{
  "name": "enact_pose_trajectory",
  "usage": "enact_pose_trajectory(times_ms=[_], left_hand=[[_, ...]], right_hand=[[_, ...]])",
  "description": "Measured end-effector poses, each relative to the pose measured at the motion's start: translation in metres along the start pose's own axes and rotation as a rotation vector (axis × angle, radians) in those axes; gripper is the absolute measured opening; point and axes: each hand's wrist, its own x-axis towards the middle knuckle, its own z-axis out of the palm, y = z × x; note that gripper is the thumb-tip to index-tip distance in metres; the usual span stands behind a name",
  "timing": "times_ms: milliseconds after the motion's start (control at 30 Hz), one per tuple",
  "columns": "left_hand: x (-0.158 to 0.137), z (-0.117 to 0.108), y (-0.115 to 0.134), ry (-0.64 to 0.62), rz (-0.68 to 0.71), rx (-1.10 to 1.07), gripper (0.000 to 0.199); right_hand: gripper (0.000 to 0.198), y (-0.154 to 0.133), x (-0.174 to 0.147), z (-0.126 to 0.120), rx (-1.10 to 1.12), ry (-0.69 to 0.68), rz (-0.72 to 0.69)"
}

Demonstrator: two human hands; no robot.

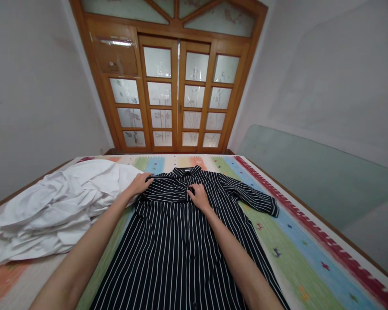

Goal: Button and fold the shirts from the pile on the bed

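Observation:
A black shirt with white stripes lies front up, its collar at the far end and its hem side toward me. The sleeve on the right stretches out to a buttoned-looking cuff; the one on the left is not seen spread out. My left hand is closed on the cloth at the left shoulder edge. Over the chest, beside the front opening, my right hand has its fingers curled in a pinch on the shirt's cloth. A fold runs across the chest between both hands.
A crumpled white cloth is heaped left of the shirt, close to my left forearm. Underneath is a colourful patterned cover. A pale green panel stands along the right wall. Wooden glass doors are beyond the far edge.

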Motion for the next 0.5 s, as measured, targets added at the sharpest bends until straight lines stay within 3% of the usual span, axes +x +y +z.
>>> enact_pose_trajectory(times_ms=[100, 267, 400, 500], left_hand=[[0.022, 0.005, -0.001, -0.099, 0.038, 0.010, 0.040], [0.039, 0.007, -0.014, -0.226, -0.060, 0.157, 0.035], [0.035, 0.006, -0.034, -0.116, -0.098, 0.274, 0.029], [0.028, 0.005, -0.038, -0.079, -0.118, 0.315, 0.025]], right_hand=[[0.027, -0.003, 0.000, -0.002, 0.003, -0.037, -0.003], [0.037, -0.002, 0.001, -0.003, -0.023, -0.107, 0.017], [0.048, -0.001, 0.001, 0.004, -0.098, -0.117, 0.049], [0.045, 0.000, 0.001, 0.010, -0.150, -0.137, 0.067]])
